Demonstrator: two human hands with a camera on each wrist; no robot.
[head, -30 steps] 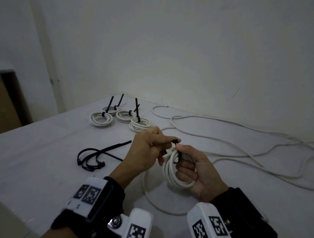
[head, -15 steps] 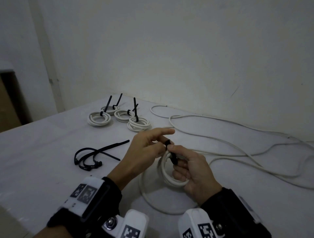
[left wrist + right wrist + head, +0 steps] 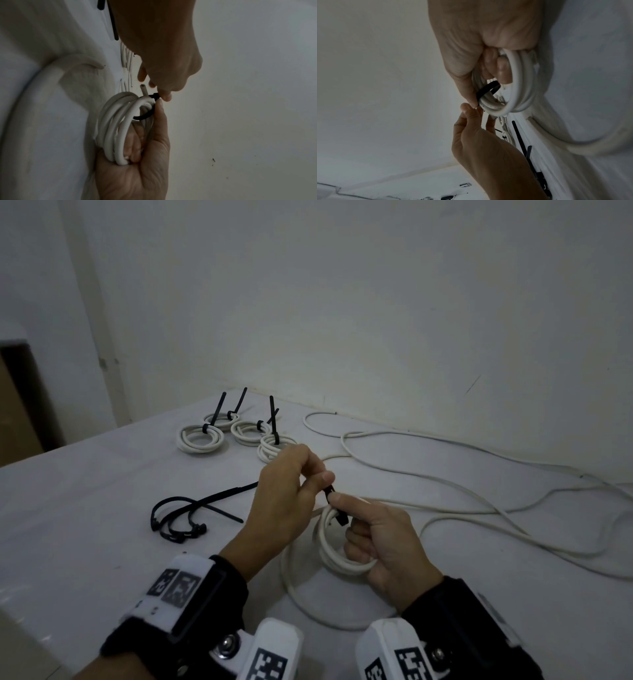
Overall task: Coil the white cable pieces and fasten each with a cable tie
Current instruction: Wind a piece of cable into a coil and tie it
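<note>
My right hand holds a small coil of white round cable upright above the white table surface. The lower fingers curl through the coil's centre and clamp its turns against the palm; in the left wrist view the fingertips sit inside the loops. The right index finger and thumb extend up to the top of the coil.

A black plastic cable tie is looped around the bundle of turns at the top of the coil, just above my curled fingers. The loop is still loose: the right wrist view shows a gap between the band and the cable.

My left hand is closed in a pinch on the tie at its head, directly above the coil, with thumb and index fingertip together. The left and right fingertips nearly touch at this point.

A slack run of the same cable leaves the coil and curves across the table below my hands.

Four finished white coils with upright black tie tails lie at the far left. A bundle of spare black cable ties lies left of my left hand. Long loose white cable trails across the right side.
</note>
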